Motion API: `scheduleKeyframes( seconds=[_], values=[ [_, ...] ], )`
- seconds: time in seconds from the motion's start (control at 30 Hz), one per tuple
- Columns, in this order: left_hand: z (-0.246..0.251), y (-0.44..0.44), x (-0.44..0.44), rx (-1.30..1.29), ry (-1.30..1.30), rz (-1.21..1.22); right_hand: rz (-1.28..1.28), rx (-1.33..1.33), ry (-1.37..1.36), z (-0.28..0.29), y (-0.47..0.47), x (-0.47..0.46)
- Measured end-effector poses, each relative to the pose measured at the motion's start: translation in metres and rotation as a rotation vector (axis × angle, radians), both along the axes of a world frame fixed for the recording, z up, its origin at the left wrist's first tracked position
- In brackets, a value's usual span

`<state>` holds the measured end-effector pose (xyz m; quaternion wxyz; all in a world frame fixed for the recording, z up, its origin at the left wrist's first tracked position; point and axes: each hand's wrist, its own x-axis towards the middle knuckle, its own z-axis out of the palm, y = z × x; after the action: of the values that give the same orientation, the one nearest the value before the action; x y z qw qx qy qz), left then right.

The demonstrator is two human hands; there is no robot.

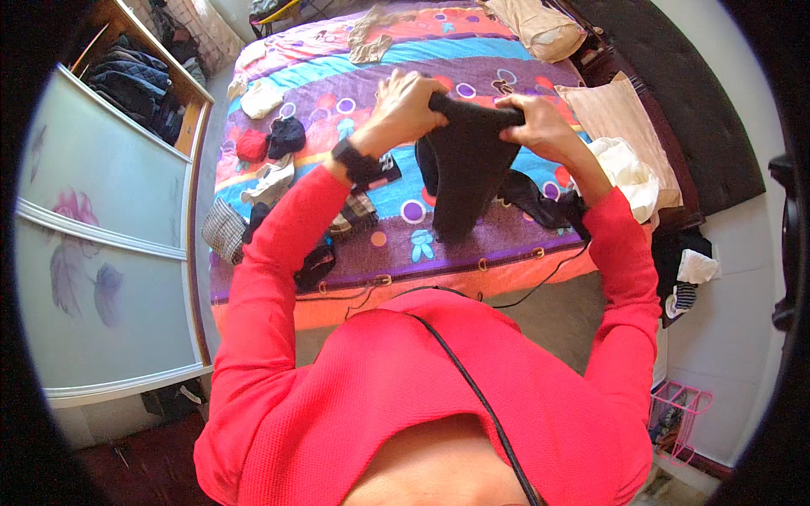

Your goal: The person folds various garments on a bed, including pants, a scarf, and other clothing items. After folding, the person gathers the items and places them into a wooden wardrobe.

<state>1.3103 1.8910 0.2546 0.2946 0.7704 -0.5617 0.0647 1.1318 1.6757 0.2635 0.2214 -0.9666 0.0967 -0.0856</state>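
Observation:
A black garment (471, 164) hangs between my two hands above the bed, its lower end slightly blurred. My left hand (408, 111) pinches its upper left corner; a dark band is on that wrist. My right hand (538, 123) grips the upper right corner. Beneath lies a bedspread (386, 259) with purple, blue and orange bands. Another dark garment (538, 199) lies on the bed by my right forearm. To the left are a red bundled cloth (251, 146), a black bundled cloth (286, 137), a cream cloth (271, 180) and a checked cloth (223, 231).
A wardrobe with frosted sliding doors (120, 228) stands at the left, dark clothes (136, 82) on its open shelf. Pillows (620, 126) and a white cloth (626, 174) lie by the dark headboard (683, 82). A thin black cable (538, 288) crosses the bed's near edge.

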Motion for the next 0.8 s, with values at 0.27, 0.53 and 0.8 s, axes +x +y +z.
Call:
scheduleKeyframes(
  seconds=[0.27, 0.53, 0.8],
  values=[
    [0.104, 0.006, 0.033, -0.641, -0.733, 0.347, -0.261, -0.772, -0.653, 0.087, 0.017, 0.049],
    [0.033, 0.091, 0.022, -0.480, -0.206, 0.129, 0.171, -0.445, -0.792, 0.022, 0.055, 0.034],
    [-0.285, 0.181, -0.079, 0.032, 0.468, 0.102, 0.253, -0.081, -0.113, -0.283, 0.128, -0.059]
  ],
)
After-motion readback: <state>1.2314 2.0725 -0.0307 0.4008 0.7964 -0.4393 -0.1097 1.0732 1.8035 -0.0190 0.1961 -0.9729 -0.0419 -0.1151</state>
